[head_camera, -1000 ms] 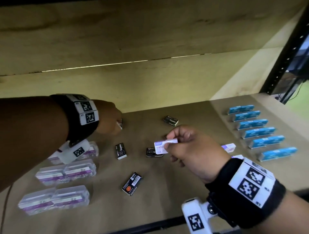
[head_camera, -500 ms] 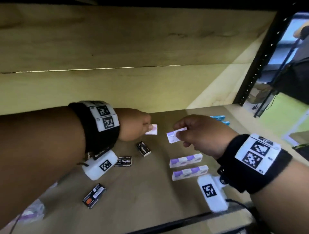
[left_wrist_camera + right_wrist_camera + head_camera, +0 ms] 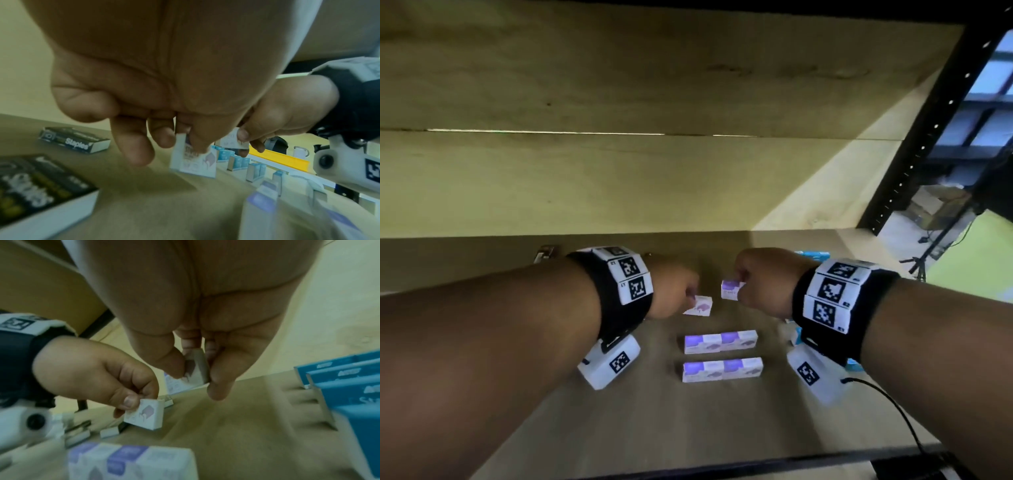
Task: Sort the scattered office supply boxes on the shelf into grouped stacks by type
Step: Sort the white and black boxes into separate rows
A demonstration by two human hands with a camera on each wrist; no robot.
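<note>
My left hand pinches a small white and purple box just above the shelf board; the same box hangs from thumb and fingers in the left wrist view. My right hand pinches a second white and purple box, held a little higher; the right wrist view has that box between thumb and fingers. In front of both hands lie two rows of matching purple boxes: a far row and a near row, each of two boxes end to end.
Blue boxes stand in rows to the right, mostly hidden behind my right wrist in the head view. Black staples boxes lie to the left. A black shelf post rises at the right; a cable trails from the right wrist camera.
Both hands, each carrying a purple box, have moved right and come down behind the two purple rows. The view has swung right, away from the clear cases and black boxes.
</note>
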